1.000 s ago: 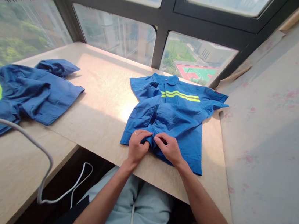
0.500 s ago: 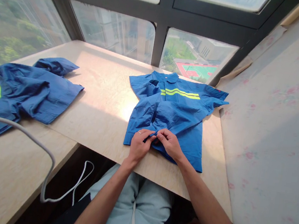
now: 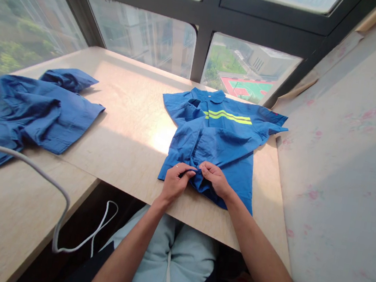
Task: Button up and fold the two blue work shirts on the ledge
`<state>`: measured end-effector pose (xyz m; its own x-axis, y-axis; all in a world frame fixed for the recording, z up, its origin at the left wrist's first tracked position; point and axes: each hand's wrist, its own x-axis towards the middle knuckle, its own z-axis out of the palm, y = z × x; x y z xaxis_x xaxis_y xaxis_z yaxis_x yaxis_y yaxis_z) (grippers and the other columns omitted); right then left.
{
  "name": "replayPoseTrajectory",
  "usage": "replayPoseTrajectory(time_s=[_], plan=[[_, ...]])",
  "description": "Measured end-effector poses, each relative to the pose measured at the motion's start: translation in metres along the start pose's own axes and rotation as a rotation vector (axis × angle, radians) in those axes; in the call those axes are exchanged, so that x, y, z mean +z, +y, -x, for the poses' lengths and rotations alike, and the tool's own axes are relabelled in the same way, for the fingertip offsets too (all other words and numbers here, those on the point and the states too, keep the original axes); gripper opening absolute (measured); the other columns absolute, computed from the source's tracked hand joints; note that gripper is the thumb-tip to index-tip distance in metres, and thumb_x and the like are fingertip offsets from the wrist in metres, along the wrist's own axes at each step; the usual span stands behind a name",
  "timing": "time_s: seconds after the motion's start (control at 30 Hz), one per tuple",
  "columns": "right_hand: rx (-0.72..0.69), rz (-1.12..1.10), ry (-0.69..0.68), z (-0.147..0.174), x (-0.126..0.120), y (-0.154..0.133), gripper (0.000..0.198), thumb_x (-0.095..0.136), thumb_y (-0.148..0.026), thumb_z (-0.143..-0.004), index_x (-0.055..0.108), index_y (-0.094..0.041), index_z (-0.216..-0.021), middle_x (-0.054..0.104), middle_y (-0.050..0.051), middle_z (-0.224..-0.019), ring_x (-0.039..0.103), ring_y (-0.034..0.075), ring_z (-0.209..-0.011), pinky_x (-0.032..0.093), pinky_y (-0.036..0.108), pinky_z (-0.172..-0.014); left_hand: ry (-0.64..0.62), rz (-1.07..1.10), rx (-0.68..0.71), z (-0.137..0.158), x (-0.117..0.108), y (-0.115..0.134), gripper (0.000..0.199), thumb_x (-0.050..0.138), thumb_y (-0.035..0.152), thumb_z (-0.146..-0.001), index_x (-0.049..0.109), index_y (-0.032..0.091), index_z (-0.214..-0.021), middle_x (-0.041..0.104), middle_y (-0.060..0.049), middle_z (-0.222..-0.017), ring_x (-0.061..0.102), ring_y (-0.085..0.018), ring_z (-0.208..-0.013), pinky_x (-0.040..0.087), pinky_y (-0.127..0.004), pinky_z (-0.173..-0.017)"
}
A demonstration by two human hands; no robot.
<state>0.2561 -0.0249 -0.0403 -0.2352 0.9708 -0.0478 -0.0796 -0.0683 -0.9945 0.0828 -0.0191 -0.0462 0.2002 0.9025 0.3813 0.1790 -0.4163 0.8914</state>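
A blue short-sleeved work shirt (image 3: 228,151) with yellow reflective stripes lies front side up, its collar toward the window and its hem toward me. At the lower front edge, my left hand (image 3: 176,181) pinches the cloth between thumb and fingers. Close beside it, my right hand (image 3: 213,178) is closed on the same edge, a small gap from the left fingertips. The fabric bunches up around both hands, and the front opening runs up from them. Whatever small fastening may lie between the fingers is hidden.
A second blue shirt (image 3: 38,113) lies crumpled at the left of the wooden tabletop (image 3: 123,150). A white cable (image 3: 45,181) loops over the table's left part and down past its edge. Windows (image 3: 146,37) stand behind, and a floral-patterned wall panel (image 3: 343,181) bounds the right.
The shirt's lower left corner has drawn inward and the cloth near the hem is more bunched. My right hand has shifted slightly right, widening the gap between my fingertips.
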Motion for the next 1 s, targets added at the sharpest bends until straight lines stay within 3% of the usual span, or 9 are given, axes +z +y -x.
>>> replayPoseTrajectory(time_s=[0.43, 0.5, 0.6, 0.67, 0.77, 1.0], plan=[[0.081, -0.111, -0.02, 0.0, -0.003, 0.002, 0.047, 0.07, -0.065, -0.077, 0.053, -0.021, -0.074, 0.047, -0.005, -0.059, 0.043, 0.011, -0.052, 0.041, 0.024, -0.051, -0.013, -0.02, 0.031, 0.0, 0.004, 0.002, 0.02, 0.054, 0.017, -0.092, 0.073, 0.023, -0.091, 0.075, -0.004, -0.087, 0.068, -0.017, -0.082, 0.056, -0.032, -0.077], [0.068, -0.098, 0.03, 0.0, -0.002, 0.003, 0.047, 0.069, -0.065, -0.078, 0.053, -0.021, -0.075, 0.047, -0.005, -0.06, 0.043, 0.011, -0.053, 0.04, 0.024, -0.052, 0.082, -0.095, 0.078, 0.002, 0.004, 0.005, 0.016, 0.056, 0.021, -0.092, 0.072, 0.022, -0.094, 0.073, -0.005, -0.089, 0.067, -0.018, -0.086, 0.054, -0.034, -0.081], [0.026, -0.063, 0.133, 0.0, 0.0, 0.003, 0.045, 0.068, -0.064, -0.079, 0.055, -0.021, -0.077, 0.045, -0.005, -0.062, 0.041, 0.011, -0.054, 0.038, 0.023, -0.052, 0.325, -0.287, 0.187, 0.007, 0.005, 0.01, 0.008, 0.067, 0.026, -0.087, 0.069, 0.02, -0.092, 0.068, -0.007, -0.089, 0.063, -0.021, -0.091, 0.052, -0.038, -0.084], [0.005, -0.031, 0.157, 0.001, 0.002, 0.002, 0.044, 0.068, -0.063, -0.08, 0.056, -0.021, -0.077, 0.044, -0.005, -0.063, 0.039, 0.011, -0.056, 0.037, 0.023, -0.052, 0.381, -0.384, 0.263, 0.011, 0.006, 0.013, 0.009, 0.071, 0.027, -0.083, 0.066, 0.02, -0.086, 0.065, -0.007, -0.084, 0.061, -0.021, -0.085, 0.05, -0.037, -0.08], [-0.024, 0.016, 0.138, 0.003, 0.003, -0.002, 0.043, 0.069, -0.062, -0.08, 0.057, -0.021, -0.075, 0.047, -0.004, -0.066, 0.041, 0.011, -0.059, 0.038, 0.024, -0.055, 0.309, -0.459, 0.291, 0.016, 0.008, 0.016, 0.01, 0.069, 0.028, -0.085, 0.064, 0.02, -0.081, 0.065, -0.005, -0.077, 0.059, -0.019, -0.076, 0.048, -0.034, -0.074], [-0.037, 0.044, 0.117, 0.003, 0.003, -0.004, 0.045, 0.067, -0.065, -0.079, 0.057, -0.021, -0.076, 0.053, -0.002, -0.066, 0.05, 0.014, -0.063, 0.045, 0.026, -0.06, 0.256, -0.522, 0.144, 0.015, 0.009, 0.015, 0.017, 0.063, 0.033, -0.089, 0.068, 0.019, -0.083, 0.07, -0.006, -0.077, 0.06, -0.019, -0.074, 0.045, -0.034, -0.073]])
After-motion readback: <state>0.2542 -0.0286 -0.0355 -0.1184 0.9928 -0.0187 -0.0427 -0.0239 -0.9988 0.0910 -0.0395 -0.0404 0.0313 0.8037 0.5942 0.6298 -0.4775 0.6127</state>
